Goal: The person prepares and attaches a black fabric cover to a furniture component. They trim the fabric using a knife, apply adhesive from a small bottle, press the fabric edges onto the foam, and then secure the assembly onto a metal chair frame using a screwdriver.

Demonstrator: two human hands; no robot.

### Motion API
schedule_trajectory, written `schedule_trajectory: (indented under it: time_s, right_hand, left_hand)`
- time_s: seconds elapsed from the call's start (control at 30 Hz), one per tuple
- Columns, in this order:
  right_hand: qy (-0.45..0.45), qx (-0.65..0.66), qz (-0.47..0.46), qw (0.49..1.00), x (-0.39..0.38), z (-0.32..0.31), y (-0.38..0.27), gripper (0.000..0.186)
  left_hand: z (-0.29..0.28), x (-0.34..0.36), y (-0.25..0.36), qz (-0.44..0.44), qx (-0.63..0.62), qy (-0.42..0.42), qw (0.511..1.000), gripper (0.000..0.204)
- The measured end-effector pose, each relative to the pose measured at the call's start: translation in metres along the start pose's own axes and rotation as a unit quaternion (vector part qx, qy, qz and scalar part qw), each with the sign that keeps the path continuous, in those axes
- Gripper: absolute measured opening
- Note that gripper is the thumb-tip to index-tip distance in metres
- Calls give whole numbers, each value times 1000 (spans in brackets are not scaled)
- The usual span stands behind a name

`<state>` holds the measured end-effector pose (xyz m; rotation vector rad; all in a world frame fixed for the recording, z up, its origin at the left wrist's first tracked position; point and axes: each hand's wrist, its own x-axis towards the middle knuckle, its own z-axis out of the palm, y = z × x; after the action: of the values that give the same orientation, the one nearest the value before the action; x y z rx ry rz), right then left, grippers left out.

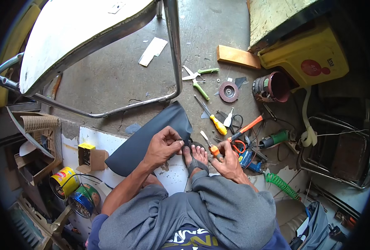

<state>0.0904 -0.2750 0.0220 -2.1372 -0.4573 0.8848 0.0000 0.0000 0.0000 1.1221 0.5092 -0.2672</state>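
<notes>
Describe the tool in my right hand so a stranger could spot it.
Find the loose grey trousers at the bottom, then the bare right hand just beyond them. It holds a slim, orange-handled, pale-tipped tool. Unlike the yellow-handled screwdriver lying nearby, this one is gripped.

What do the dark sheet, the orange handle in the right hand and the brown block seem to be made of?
Dark sheet: perhaps vinyl or leatherette; matte, no visible weave.
Orange handle: probably plastic, smooth-looking; bright, even colour.
Brown block: apparently wood, flat-faced, with warm timber tone.

Slate-grey sheet (145,135), orange tool handle (215,151), green-handled scissors (196,76), yellow screwdriver handle (218,124)
</notes>
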Motion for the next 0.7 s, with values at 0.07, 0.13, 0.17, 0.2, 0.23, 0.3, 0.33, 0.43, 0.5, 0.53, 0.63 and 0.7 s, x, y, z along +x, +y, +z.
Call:
schedule_trajectory:
  time_s: [0.07,0.13,0.17,0.2,0.23,0.3,0.33,0.43,0.5,0.53,0.63,0.7]
  right_hand:
    - [-5,6,-47,999,24,0,-27,47]
    - [10,92,-120,988,47,17,-38,43]
    - [13,136,-158,978,57,23,-41,41]
    - [-24,126,-127,984,62,21,-54,41]
    - [-41,117,-148,981,68,23,-62,41]
    - [-27,86,-146,985,70,29,-66,38]
    - [-19,108,-132,985,70,33,-68,37]
    - [-4,206,-83,975,67,49,-63,35]
    - [-3,308,-47,950,67,55,-59,35]
    - [5,222,-46,974,65,49,-63,35]
    - [-61,104,-2,993,61,38,-57,37]
    - [-73,139,14,987,55,38,-56,40]
  left_hand:
    - [3,3,4,-10,28,-12,1000,17]
    - [9,-1,15,-14,108,-18,994,17]
    - [12,-2,18,-17,148,-17,989,17]
    - [13,-4,21,-9,159,-15,987,19]
    - [13,-6,21,-9,152,3,988,19]
    - [11,-9,21,-7,134,36,990,20]
    - [9,-10,16,0,52,53,997,21]
    - [10,-13,6,14,-103,76,992,22]
    - [7,-10,5,16,-120,89,989,22]
    - [5,-9,5,18,-129,95,987,22]
    - [2,-9,13,25,-103,108,989,21]
    - [2,-8,18,36,-97,123,987,20]
